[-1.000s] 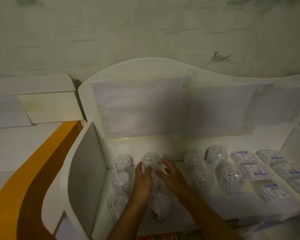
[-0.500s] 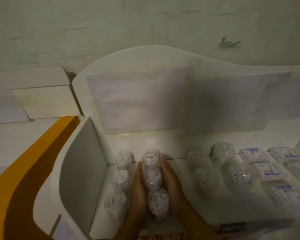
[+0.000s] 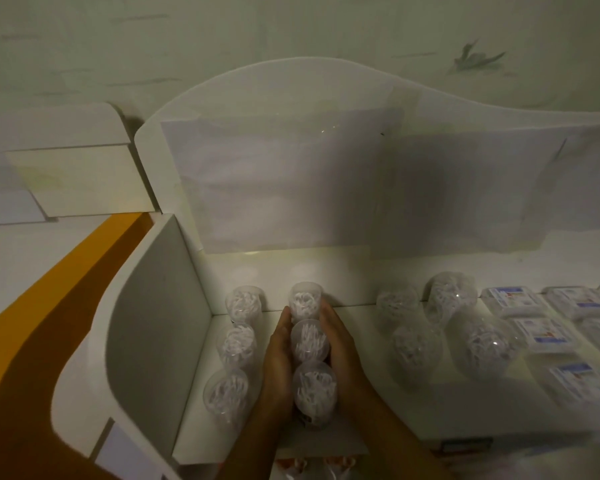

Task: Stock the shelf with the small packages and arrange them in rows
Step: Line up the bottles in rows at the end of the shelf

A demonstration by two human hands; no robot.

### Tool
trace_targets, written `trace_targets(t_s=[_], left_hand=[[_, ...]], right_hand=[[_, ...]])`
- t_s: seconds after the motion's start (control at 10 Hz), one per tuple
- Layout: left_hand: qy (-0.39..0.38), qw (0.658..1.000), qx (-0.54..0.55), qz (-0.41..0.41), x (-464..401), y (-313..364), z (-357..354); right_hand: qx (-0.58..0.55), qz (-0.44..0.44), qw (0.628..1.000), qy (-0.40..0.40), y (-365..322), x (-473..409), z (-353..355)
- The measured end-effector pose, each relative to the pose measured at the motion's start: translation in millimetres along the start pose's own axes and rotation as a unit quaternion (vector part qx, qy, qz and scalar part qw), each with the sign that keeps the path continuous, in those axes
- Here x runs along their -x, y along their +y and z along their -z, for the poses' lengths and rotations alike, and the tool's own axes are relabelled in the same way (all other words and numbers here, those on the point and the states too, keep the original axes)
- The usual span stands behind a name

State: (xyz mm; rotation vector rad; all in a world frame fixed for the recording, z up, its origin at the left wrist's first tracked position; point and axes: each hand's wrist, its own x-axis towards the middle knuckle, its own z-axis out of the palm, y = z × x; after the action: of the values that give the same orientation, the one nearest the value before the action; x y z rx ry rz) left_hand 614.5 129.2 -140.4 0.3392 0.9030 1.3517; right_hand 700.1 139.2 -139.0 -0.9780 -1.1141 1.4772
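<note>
Left hand [image 3: 280,358] & right hand [image 3: 342,355] flat, fingers straight, pressed against either side of second row of packages [image 3: 309,344] on shelf [image 3: 361,403], squeezing row into line; nothing gripped, palms facing each other w/ row between. Three clear round tubs of white bits in that row, near to far, touching one another, far one just short of back panel [image 3: 291,181]. Left of it, first row [image 3: 238,344], also three tubs, near side wall [image 3: 153,327], looking straight already. Right of hands, loose cluster of tubs [image 3: 440,327]: four or so, blurred, not lined up, one big near tub out of step w/ others. Far right, flat packs w/ blue labels [image 3: 541,334] laid in roughly two rows; near ones blurred, count unclear. Progress est.: abt halfway on left portion. Two rows formed, second being squared up now; cluster at centre-right not yet ordered into rows, gap of bare shelf between hands & cluster open for a third row. Flat packs seem mostly placed but alignment hard to judge at frame edge. More stock below near edge of shelf possibly, something red-white showing there, too dim to ID. Left to do: release row, regroup loose tubs, check spacing.
</note>
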Motion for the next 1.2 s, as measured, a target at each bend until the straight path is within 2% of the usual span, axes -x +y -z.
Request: trace_targets(t_s=[0.1, 0.2, 0.3, 0.4, 0.5, 0.6, 0.7, 0.8, 1.0, 1.2], left_hand=[[-0.039, 0.998, -0.04, -0.018, -8, -2, 10], [-0.055, 0.984, -0.162, -0.05, -8, 3, 13], [-0.097, 0.974, -0.195, -0.065, -6, 7, 17], [-0.067, 0.971, -0.222, -0.066, 4, 11, 10], [-0.066, 0.971, -0.217, -0.073, -3, 7, 17], [-0.055, 0.985, -0.151, -0.059, -2, 5, 16], [-0.027, 0.996, -0.064, -0.05, -10, -1, 19], [0.004, 0.994, -0.08, -0.075, -23, -12, 32], [0.027, 0.981, -0.139, -0.131, -11, -10, 25], [0.034, 0.973, -0.159, -0.163, -8, -8, 18]], right_hand=[[-0.002, 0.002, 1.0, 0.013, 1, -2, -1], [0.01, -0.015, 1.0, 0.001, 0, -3, 1], [0.022, -0.011, 1.0, -0.002, 2, -4, 2], [0.028, -0.023, 0.999, 0.012, -1, -3, 1], [0.015, -0.023, 1.0, 0.002, -4, -2, 1], [0.019, -0.028, 0.999, 0.004, -4, 0, 1], [-0.063, -0.03, 0.997, 0.017, 7, -7, -4], [-0.112, -0.037, 0.993, 0.029, 16, -9, -2], [-0.067, -0.01, 0.996, 0.053, 22, -8, 5], [-0.02, -0.037, 0.998, 0.043, 17, -3, 5]])
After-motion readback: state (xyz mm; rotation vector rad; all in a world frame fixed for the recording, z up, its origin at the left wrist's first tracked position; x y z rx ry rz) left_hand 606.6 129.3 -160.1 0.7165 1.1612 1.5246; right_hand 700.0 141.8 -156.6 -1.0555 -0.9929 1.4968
